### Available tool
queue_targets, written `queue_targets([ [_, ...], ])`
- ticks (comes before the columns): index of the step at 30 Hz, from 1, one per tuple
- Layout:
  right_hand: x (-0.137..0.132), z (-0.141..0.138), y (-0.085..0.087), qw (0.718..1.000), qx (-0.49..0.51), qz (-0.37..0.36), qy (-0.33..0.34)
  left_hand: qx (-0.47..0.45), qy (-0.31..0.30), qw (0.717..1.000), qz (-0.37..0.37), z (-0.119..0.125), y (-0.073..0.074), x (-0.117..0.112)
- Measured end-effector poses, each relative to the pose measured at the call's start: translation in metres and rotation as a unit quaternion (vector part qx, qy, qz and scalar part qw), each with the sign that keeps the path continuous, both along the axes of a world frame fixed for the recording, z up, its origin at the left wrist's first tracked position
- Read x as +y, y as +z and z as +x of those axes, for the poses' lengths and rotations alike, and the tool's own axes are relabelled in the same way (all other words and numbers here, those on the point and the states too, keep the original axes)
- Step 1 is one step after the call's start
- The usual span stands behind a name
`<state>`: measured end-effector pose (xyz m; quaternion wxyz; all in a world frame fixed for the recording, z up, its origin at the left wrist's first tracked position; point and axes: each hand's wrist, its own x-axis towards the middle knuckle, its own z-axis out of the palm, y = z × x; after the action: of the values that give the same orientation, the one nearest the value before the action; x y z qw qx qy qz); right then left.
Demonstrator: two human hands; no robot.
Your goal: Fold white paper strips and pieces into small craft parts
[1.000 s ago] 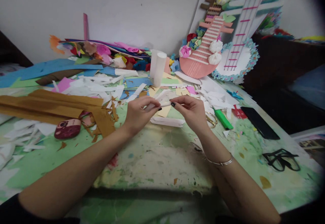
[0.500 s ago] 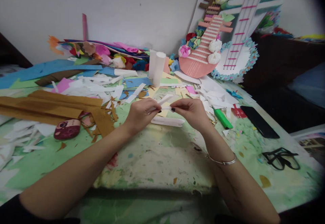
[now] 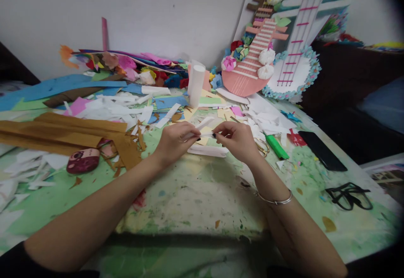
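Over the middle of the table, my left hand point(image 3: 176, 140) pinches a narrow white paper strip point(image 3: 206, 134) between thumb and fingers. From the other side my right hand point(image 3: 234, 139) pinches the strip's opposite end, thumb against fingertips. One part of the strip slants up and away from the left fingertips. Just below the hands lies a folded white paper piece point(image 3: 208, 151) on the table. Behind them stands a white paper roll point(image 3: 197, 86). Gold-handled scissors point(image 3: 261, 146) lie beside my right hand, partly hidden by it.
A green tube point(image 3: 276, 146), black phone point(image 3: 322, 150) and black-framed glasses point(image 3: 349, 196) lie at right. Brown crepe paper point(image 3: 63, 133), a maroon case point(image 3: 83, 160) and white scraps point(image 3: 113, 105) spread over the left. Paper instruments point(image 3: 244, 76) lean on the wall behind.
My right fingers have shifted slightly on the paper strip, the thumb bending a little more. The loose sheet at the standing roll has swung to the right. My left hand stays nearly still.
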<state>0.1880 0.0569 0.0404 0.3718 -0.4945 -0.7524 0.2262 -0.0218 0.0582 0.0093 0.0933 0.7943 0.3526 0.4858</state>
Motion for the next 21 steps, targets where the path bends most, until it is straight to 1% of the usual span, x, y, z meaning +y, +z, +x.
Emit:
queue_targets([
  [8,-0.0014,0.001,0.0037,1.0,-0.002,-0.008,0.008,0.002,-0.004,1.0,0.028,-0.0011,-0.002,0.0017],
  [12,-0.0005,0.0009,0.0036,1.0,0.006,-0.014,0.006,-0.001,-0.008,1.0,0.024,-0.0011,-0.0016,0.0018],
  [18,0.0025,0.0027,-0.0015,0.994,0.097,-0.034,0.033,-0.022,-0.002,1.0,0.021,-0.0008,-0.0015,0.0021],
  [21,0.0039,0.0039,-0.0029,0.99,0.124,-0.043,0.054,-0.042,0.002,0.999,-0.004,-0.0006,-0.0006,0.0019],
])
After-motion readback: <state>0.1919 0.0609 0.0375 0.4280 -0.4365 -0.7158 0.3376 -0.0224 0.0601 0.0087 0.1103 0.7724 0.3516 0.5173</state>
